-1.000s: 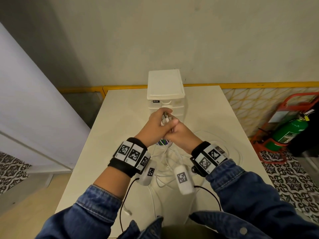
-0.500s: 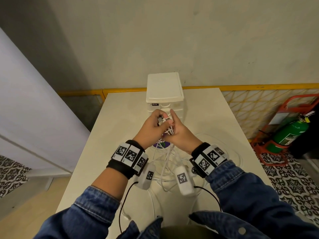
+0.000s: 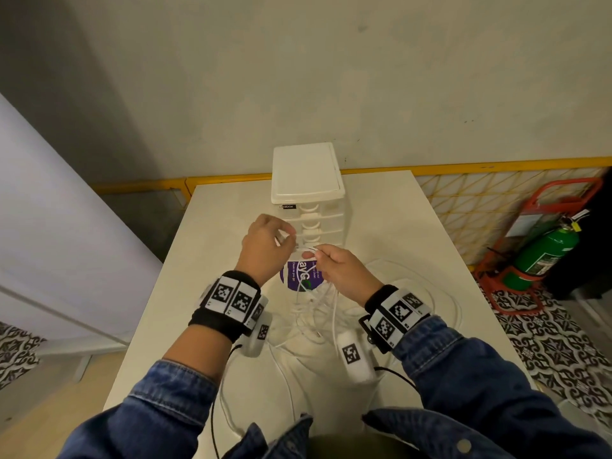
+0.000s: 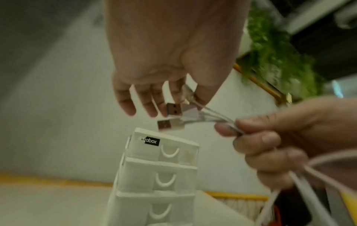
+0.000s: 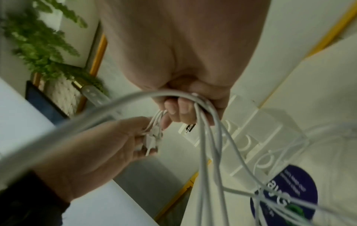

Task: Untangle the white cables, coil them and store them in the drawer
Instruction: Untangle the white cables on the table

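Now white cables (image 3: 314, 309) tangled, USB ends bunched; left hand (image 3: 265, 246), right hand (image 3: 341, 270) grip pinching them.

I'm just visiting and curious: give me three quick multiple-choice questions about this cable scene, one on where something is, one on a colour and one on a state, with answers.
1. Where is the drawer unit?
A. on the floor
B. at the table's far edge, beyond the hands
C. on the person's lap

2. What colour is the round sticker on the table?
A. purple
B. red
C. yellow

3. How are the drawers?
A. top one pulled out
B. all removed
C. all closed

Answers: 1 B, the head view shows it past both hands. 2 A, it shows purple under the cables. 3 C, the left wrist view shows flush drawer fronts while the left hand pinches the plugs and the right hand grips the cords.
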`<state>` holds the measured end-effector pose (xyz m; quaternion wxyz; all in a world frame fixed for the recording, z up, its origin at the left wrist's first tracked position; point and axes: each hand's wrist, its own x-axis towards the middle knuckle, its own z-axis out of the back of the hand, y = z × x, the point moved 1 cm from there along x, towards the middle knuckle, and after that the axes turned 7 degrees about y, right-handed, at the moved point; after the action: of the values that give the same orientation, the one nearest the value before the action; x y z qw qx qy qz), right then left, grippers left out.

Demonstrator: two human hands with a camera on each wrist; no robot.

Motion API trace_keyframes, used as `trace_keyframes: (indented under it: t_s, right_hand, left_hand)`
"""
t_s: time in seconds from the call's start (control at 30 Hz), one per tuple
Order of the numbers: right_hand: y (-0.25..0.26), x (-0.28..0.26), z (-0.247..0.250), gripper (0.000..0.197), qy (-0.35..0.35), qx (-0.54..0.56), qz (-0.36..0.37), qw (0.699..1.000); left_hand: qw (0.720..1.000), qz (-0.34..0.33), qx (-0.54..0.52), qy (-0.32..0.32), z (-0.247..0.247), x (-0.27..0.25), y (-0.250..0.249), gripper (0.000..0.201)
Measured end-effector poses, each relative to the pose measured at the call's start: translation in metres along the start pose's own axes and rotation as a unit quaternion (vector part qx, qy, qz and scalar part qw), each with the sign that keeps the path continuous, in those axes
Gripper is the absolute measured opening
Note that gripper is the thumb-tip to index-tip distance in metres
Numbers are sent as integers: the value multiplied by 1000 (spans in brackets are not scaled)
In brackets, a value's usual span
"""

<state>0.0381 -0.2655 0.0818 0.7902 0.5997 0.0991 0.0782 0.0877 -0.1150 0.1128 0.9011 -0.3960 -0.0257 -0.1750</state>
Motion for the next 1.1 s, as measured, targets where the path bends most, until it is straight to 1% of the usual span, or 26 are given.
trace_keyframes:
  t_s: [0.07, 0.13, 0.2, 0.23, 0.27, 0.3, 0.33, 0.37, 0.4, 0.43, 0.5, 0.53, 0.67, 0.73, 0.77, 0.87, 0.93, 1.03, 1.1]
  right_hand:
    - [4, 2, 3, 28, 5, -64, 4, 998]
    - [9, 3, 5, 28, 11, -109, 10, 994]
    - [13, 4, 8, 26, 12, -147, 29, 989]
    - [13, 5, 10, 25, 11, -160, 38, 986]
    - [14, 5, 11, 24, 8, -164, 47, 985]
    - [14, 6, 12, 23, 1, -162, 52, 985]
    - [16, 6, 12, 22, -7, -157, 62, 986]
    - [17, 7, 12, 21, -18, -155, 73, 985]
    - [17, 8, 12, 20, -28, -157, 88, 983]
    - [17, 9, 12, 17, -38, -163, 102, 981]
    - [13, 11, 13, 10, -53, -158, 122, 979]
    - [12, 11, 15, 7, -54, -149, 125, 979]
    - [11, 8, 21, 12, -40, -166, 149, 974]
    - [9, 8, 22, 13, -33, -169, 153, 973]
    - [6, 9, 22, 14, -29, -177, 149, 972]
    - [-11, 8, 22, 15, -8, -218, 116, 969]
    - [-20, 6, 20, 13, 6, -223, 103, 969]
    - [-24, 3, 18, 4, 15, -200, 96, 975]
    - [-22, 4, 19, 2, 16, -173, 78, 982]
  left_hand:
    - [992, -94, 84, -8, -1, -1, -2, 17]
    - [969, -170, 177, -24, 1, 1, -9, 29]
    - [942, -218, 254, -39, 4, 5, -17, 28]
    - [931, -234, 275, -45, 4, 6, -22, 27]
    - [932, -243, 268, -37, 3, 7, -24, 27]
    - [945, -237, 224, -7, 2, 6, -27, 28]
    - [966, -206, 151, 39, 1, 5, -28, 31]
    - [979, -157, 90, 97, -1, 3, -27, 33]
    - [982, -105, 47, 153, -2, 3, -26, 33]
    - [980, -74, 11, 186, -3, 2, -24, 31]
    - [975, -39, -35, 217, -1, 3, -21, 31]
    - [971, -29, -41, 232, 0, 4, -20, 35]
    - [954, -9, -20, 300, 5, 3, -16, 49]
    - [953, 9, -24, 303, 7, 0, -13, 59]
    - [956, 17, -38, 290, 8, 0, -13, 61]
    - [970, 42, -102, 217, 14, 0, -17, 57]
    - [970, 58, -147, 183, 15, 3, -19, 55]
    - [952, 96, -238, 169, 10, 3, -22, 51]
    - [936, 110, -276, 191, 6, 1, -24, 48]
